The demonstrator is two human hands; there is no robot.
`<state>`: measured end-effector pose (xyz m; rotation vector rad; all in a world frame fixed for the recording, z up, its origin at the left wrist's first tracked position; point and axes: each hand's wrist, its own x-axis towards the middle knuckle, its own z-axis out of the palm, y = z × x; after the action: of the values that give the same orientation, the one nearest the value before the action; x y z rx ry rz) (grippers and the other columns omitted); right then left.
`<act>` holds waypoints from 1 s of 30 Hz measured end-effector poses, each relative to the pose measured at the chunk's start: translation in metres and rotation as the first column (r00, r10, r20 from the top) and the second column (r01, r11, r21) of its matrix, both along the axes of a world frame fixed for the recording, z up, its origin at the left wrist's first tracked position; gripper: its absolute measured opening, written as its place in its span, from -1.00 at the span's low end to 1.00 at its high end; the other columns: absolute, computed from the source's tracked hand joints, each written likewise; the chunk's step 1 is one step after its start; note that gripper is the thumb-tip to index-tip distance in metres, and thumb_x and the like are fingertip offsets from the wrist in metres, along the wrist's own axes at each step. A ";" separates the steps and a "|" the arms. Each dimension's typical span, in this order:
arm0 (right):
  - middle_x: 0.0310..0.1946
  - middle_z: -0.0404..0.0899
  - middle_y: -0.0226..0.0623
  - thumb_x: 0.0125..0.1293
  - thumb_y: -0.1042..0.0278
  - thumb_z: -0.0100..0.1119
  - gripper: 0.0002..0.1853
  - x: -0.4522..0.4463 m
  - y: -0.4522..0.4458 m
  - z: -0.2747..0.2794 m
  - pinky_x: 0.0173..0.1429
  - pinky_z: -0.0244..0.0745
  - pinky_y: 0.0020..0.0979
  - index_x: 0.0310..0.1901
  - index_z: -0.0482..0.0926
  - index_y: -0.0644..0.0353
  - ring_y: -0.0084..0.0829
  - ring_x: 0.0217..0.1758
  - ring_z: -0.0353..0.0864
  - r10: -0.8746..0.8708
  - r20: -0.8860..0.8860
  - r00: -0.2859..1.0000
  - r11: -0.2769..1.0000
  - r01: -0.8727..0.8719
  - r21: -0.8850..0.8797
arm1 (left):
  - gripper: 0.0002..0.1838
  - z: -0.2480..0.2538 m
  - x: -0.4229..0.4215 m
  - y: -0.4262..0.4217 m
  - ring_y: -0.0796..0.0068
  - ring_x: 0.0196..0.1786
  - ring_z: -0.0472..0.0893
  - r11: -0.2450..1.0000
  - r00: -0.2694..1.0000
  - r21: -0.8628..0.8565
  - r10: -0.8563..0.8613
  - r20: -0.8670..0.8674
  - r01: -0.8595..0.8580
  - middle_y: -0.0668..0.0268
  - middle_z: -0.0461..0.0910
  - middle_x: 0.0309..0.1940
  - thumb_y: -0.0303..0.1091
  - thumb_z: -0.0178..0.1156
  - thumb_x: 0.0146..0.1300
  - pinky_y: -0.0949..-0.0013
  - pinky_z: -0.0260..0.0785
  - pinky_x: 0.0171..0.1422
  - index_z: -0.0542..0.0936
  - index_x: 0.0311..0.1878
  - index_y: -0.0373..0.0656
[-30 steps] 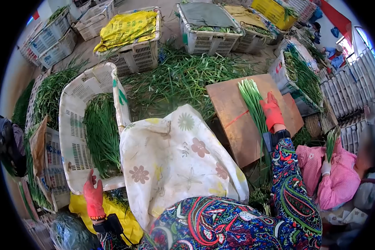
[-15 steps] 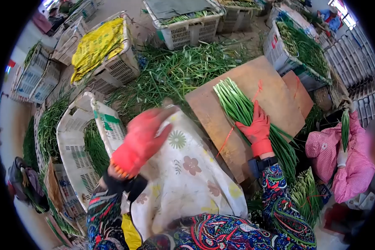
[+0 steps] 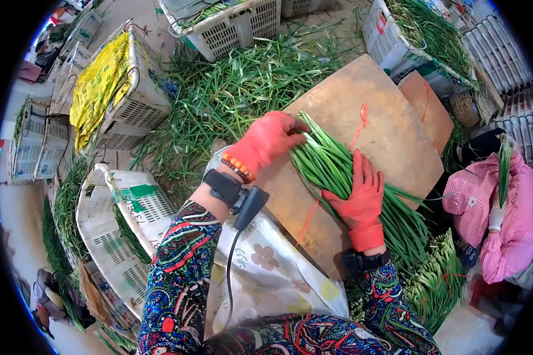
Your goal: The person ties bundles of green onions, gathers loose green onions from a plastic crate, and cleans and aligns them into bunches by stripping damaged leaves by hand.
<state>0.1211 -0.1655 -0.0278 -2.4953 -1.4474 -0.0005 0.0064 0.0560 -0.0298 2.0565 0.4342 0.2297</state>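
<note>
A bunch of garlic chives (image 3: 321,158) lies slantwise on a worn brown board (image 3: 397,127), its pale stem ends away from me and its green leaves running over the board's near right edge. My right hand (image 3: 361,204), in a red rubber glove, holds the bunch around its middle, thumb on the left and fingers across the top. At the pale ends, my left hand (image 3: 269,142), gloved alike, has its fingers curled against the stems. A red tie (image 3: 308,223) sticks out at the board's left; another red tie (image 3: 363,121) lies beyond the bunch.
Cut leaves (image 3: 231,94) litter the floor ahead. Several crates stand around, one with a yellow sack (image 3: 100,89) and a white one (image 3: 139,198) at my left. Tied chive bunches (image 3: 438,278) stand at lower right. A person in a pink checked top (image 3: 503,207) holds chives nearby.
My left hand has moved forward and right, from above the white sheet on my lap to the bunch's stem ends. My right hand stays on the bunch. The view has shifted slightly.
</note>
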 end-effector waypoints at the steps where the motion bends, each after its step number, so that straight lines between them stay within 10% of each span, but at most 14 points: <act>1: 0.19 0.24 -0.16 -0.26 -0.29 0.23 0.09 0.000 0.000 0.001 0.29 -0.02 0.03 0.30 0.07 0.13 -0.19 0.24 0.21 0.002 0.000 1.000 1.000 -0.002 0.000 | -0.77 0.001 0.002 0.001 0.34 -0.33 0.55 1.000 1.000 -0.023 -0.003 -0.016 0.003 0.16 0.57 -0.40 -0.40 0.22 0.03 0.39 0.39 -0.22 0.59 -0.21 -0.23; 4: 0.19 0.24 -0.15 -0.26 -0.30 0.22 0.08 0.000 0.002 0.000 0.28 -0.01 0.03 0.30 0.08 0.13 -0.19 0.23 0.22 0.006 0.005 1.000 1.000 -0.006 0.006 | -0.79 -0.004 0.002 0.004 0.36 -0.33 0.54 0.979 1.000 -0.202 0.012 -0.021 -0.016 0.20 0.56 -0.40 -0.40 0.23 0.03 0.39 0.40 -0.21 0.60 -0.23 -0.22; 14: 0.15 0.28 -0.14 -0.25 -0.30 0.22 0.07 0.001 0.004 0.001 0.24 0.02 0.02 0.29 0.11 0.15 -0.16 0.21 0.23 0.013 0.028 1.000 1.000 -0.013 0.009 | -0.87 -0.006 0.009 -0.009 0.27 -0.34 0.53 0.992 0.991 -0.005 0.129 0.039 -0.129 0.19 0.54 -0.41 -0.39 0.15 0.09 0.36 0.38 -0.22 0.59 -0.33 -0.22; 18: 0.14 0.28 -0.13 -0.25 -0.32 0.20 0.06 0.001 0.003 0.001 0.24 0.01 0.03 0.28 0.12 0.15 -0.15 0.21 0.23 0.012 0.022 1.000 1.000 -0.012 0.019 | -0.83 -0.012 0.005 -0.004 0.37 -0.41 0.54 0.914 0.912 0.095 0.375 0.170 -0.393 0.25 0.56 -0.48 -0.36 0.14 0.12 0.39 0.39 -0.29 0.56 -0.27 -0.24; 22: 0.15 0.27 -0.14 -0.23 -0.34 0.17 0.05 0.002 0.002 0.000 0.25 0.00 0.04 0.28 0.12 0.15 -0.16 0.21 0.23 0.011 0.016 1.000 1.000 -0.011 0.016 | -0.72 -0.029 -0.027 0.063 0.58 -0.49 0.49 0.660 0.645 -0.205 0.751 0.140 -0.723 0.38 0.57 -0.53 -0.19 0.07 0.23 0.48 0.35 -0.36 0.59 -0.28 -0.23; 24: 0.17 0.26 -0.15 -0.22 -0.35 0.16 0.05 0.002 0.003 -0.001 0.25 -0.01 0.05 0.28 0.12 0.15 -0.16 0.21 0.22 0.010 0.012 1.000 1.000 -0.010 0.028 | -0.71 -0.031 -0.041 0.073 0.47 -0.41 0.54 0.683 0.668 -0.133 0.730 0.144 -0.718 0.30 0.59 -0.46 -0.17 0.08 0.21 0.43 0.37 -0.27 0.60 -0.25 -0.20; 27: 0.19 0.23 -0.17 -0.22 -0.36 0.15 0.06 0.001 0.002 -0.002 0.26 -0.04 0.06 0.29 0.11 0.14 -0.15 0.23 0.20 0.008 0.001 1.000 1.000 -0.008 0.026 | -0.80 0.024 -0.027 0.025 0.28 -0.17 0.54 0.782 0.902 0.452 0.352 0.248 -0.429 0.20 0.57 -0.25 -0.33 0.16 0.12 0.37 0.37 -0.04 0.60 -0.20 -0.17; 30: 0.21 0.21 -0.19 -0.22 -0.37 0.15 0.07 0.000 0.000 -0.001 0.28 -0.07 0.06 0.30 0.09 0.14 -0.15 0.25 0.17 -0.001 0.009 1.000 1.000 0.001 0.012 | -0.86 0.022 -0.007 -0.014 0.21 -0.12 0.51 0.860 0.946 0.452 0.099 0.308 -0.237 0.19 0.53 -0.25 -0.39 0.22 -0.01 0.26 0.33 0.05 0.59 -0.34 -0.16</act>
<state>0.1215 -0.1658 -0.0289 -2.4893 -1.4448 -0.0207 -0.0003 0.0417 -0.0081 2.4266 0.4141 0.7944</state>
